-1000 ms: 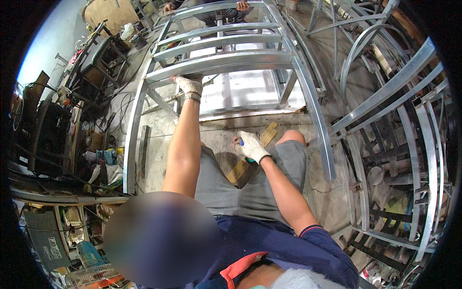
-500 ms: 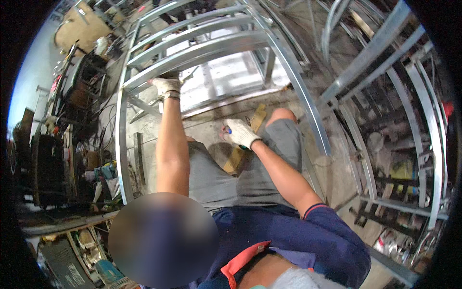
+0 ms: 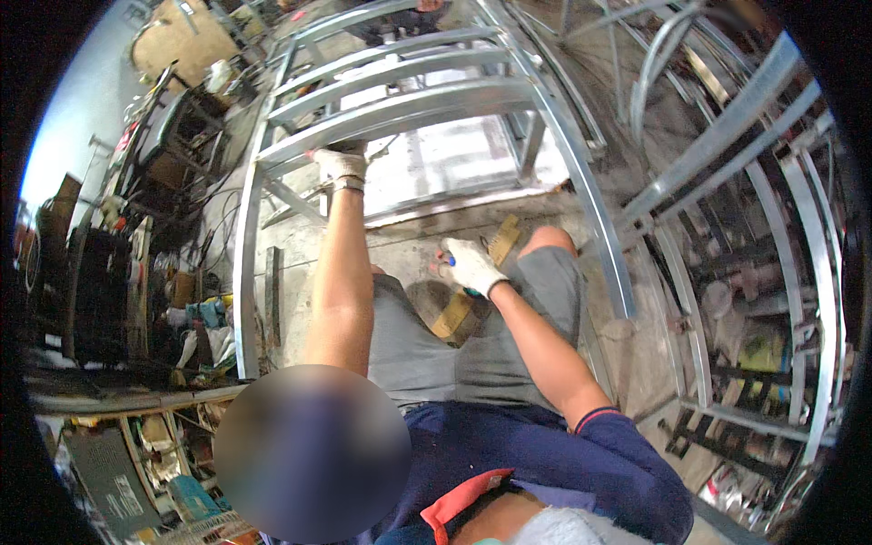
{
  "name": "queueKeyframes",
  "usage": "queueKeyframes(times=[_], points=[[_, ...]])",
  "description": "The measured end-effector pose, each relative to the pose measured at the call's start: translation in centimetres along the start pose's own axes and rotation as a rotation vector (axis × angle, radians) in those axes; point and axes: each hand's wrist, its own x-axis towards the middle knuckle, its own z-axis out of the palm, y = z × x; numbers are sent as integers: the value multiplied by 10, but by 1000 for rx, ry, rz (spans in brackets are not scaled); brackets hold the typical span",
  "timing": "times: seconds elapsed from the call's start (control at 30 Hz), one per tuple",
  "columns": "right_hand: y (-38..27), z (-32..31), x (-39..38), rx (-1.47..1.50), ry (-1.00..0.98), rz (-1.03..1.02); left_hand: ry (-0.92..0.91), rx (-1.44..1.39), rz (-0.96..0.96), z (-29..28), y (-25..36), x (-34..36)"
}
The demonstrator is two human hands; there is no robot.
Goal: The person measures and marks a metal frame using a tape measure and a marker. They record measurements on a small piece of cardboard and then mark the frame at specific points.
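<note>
My gloved left hand [image 3: 340, 168] grips the underside of a bar on the welded metal frame [image 3: 395, 118], near its left side. My gloved right hand [image 3: 468, 266] is closed round a small blue object [image 3: 450, 262], too small to name, low between my knees. A dark teal item under that hand is mostly hidden. Beneath it a flat yellowish strip [image 3: 504, 238] lies on the concrete floor. A white, shiny sheet [image 3: 427, 163] lies under the frame.
Another person's hand [image 3: 429, 5] is at the frame's far end. Curved metal tubes and frames [image 3: 763, 209] crowd the right side. Dark equipment, cables and clutter [image 3: 100, 282] line the left. A short metal bar [image 3: 272, 295] stands out beside the frame's left leg.
The whole view has shifted left and then partly back as my head moved. Both my hands keep nearly the same places and grips.
</note>
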Motion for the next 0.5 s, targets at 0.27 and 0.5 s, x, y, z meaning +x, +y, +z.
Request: queueKeyframes(times=[0.27,0.5], points=[[2,3,1,61,-10,-18,-40,-45,12,-4,0,-2],[12,14,4,31,46,-59,-48,40,30,-7,-3,3]])
